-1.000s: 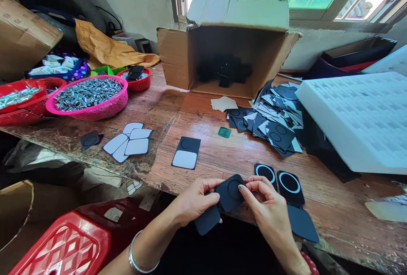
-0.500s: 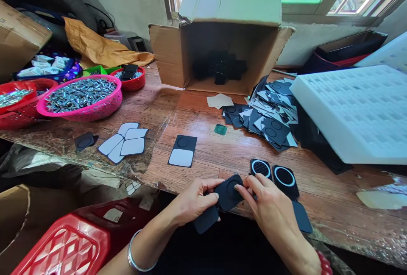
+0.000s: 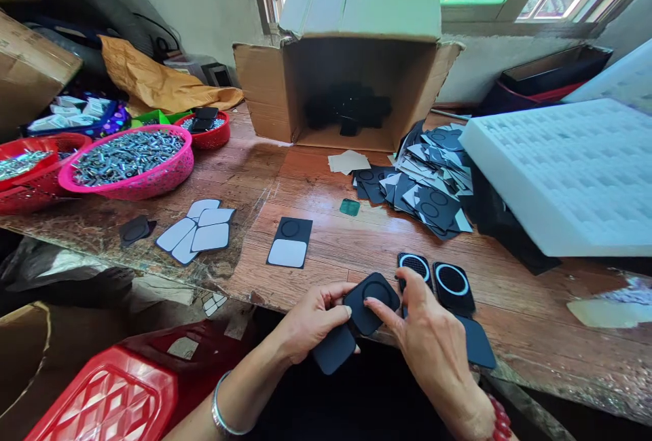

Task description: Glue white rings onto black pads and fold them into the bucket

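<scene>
My left hand (image 3: 310,322) is closed on a black two-panel folding pad (image 3: 331,349), its thumb over the joint between the panels. The upper panel carries a faint ring outline. My right hand (image 3: 432,332) has its thumb resting on that ringed face, while its index finger extends apart past the panel's right edge; the other fingers are partly hidden. Just beyond lie a pad with a white ring (image 3: 415,268), partly covered by my right hand, and an opened pad (image 3: 453,288) with another white ring on its upper panel.
A black-and-white sticker sheet (image 3: 289,242) and white-faced peeled sheets (image 3: 210,236) lie leftward. Stacked sticker sheets (image 3: 432,183) sit beside a white foam tray (image 3: 550,176). A cardboard box (image 3: 262,91) faces me; a pink basket (image 3: 168,169) holds metal parts. A red stool (image 3: 112,393) stands below.
My right thumb has slid left across the ringed panel, and my right index finger has lifted away from its edge. The left hand keeps its hold. The view has shifted slightly.
</scene>
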Demonstrator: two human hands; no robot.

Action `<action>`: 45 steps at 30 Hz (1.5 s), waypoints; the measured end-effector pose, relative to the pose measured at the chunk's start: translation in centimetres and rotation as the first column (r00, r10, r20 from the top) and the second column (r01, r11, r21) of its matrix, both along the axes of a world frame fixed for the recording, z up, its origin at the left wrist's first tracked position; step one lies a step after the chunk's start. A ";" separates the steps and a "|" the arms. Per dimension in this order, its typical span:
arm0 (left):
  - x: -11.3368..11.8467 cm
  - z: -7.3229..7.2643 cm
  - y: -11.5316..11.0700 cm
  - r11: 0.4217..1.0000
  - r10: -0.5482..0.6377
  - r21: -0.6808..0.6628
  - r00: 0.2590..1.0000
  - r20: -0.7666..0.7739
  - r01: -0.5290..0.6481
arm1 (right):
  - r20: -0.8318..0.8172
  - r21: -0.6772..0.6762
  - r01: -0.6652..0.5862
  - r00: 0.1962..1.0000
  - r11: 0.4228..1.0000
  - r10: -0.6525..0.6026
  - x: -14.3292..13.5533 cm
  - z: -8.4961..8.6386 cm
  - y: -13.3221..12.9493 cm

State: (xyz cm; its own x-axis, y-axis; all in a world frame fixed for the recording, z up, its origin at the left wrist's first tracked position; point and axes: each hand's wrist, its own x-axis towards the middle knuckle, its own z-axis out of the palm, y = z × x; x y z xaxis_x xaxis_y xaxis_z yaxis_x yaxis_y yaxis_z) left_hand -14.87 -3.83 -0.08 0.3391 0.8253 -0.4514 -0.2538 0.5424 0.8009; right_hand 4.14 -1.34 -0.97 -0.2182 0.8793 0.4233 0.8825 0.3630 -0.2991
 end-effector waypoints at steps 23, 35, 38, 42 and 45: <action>1.7 -0.8 -1.0 0.998 0.003 -0.058 1.000 0.002 -0.003 | -0.653 -0.683 -0.381 0.701 0.623 -0.287 0.1 0.6 0.6; 1.0 -1.0 -1.4 0.994 0.075 -0.080 0.996 0.048 -0.071 | -0.679 -0.581 -0.305 0.693 0.755 -0.242 -2.2 -0.5 1.3; 0.6 -1.0 -1.6 0.999 0.039 -0.010 0.999 0.011 -0.039 | -0.706 -0.577 -0.326 0.660 0.749 -0.256 -3.0 -0.2 1.5; -1.1 -1.4 -1.4 0.975 0.180 0.176 0.954 -0.240 -0.139 | -0.676 -0.695 -0.386 0.639 0.606 -0.368 -4.5 0.2 2.0; -4.9 -1.4 -0.4 0.894 0.423 0.342 0.797 -0.432 -0.289 | -0.697 -0.616 -0.432 0.688 0.659 -0.201 -5.6 0.0 2.6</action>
State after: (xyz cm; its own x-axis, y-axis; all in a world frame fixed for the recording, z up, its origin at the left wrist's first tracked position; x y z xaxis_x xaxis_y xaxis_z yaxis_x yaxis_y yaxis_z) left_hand -19.72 -4.26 -1.47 -0.2082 0.9479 -0.2409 0.0657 0.2593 0.9636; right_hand -1.43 1.26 -1.01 -0.2832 0.9300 -0.2342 0.2759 -0.1549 -0.9486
